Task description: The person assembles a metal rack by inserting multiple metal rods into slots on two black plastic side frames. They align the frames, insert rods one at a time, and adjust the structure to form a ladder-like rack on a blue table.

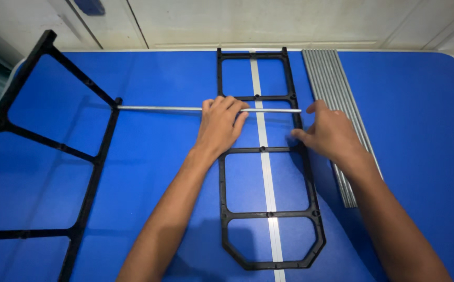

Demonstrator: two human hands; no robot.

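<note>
Left hand (220, 125) fingers pressed together atop metal rod (159, 108), rod end at left frame (88, 193); right hand (330, 133) fingers spread, steadying middle frame (268, 209) on blue tabletop (420, 130); spare rods (336, 104) beside

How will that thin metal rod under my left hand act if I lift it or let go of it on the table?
The thin metal rod looks straight and stiff, so it probably won't sag. Being round on a smooth blue table, it may roll once the left hand lifts. Its far end meets the black frame at the left, which might restrain it somewhat.
</note>
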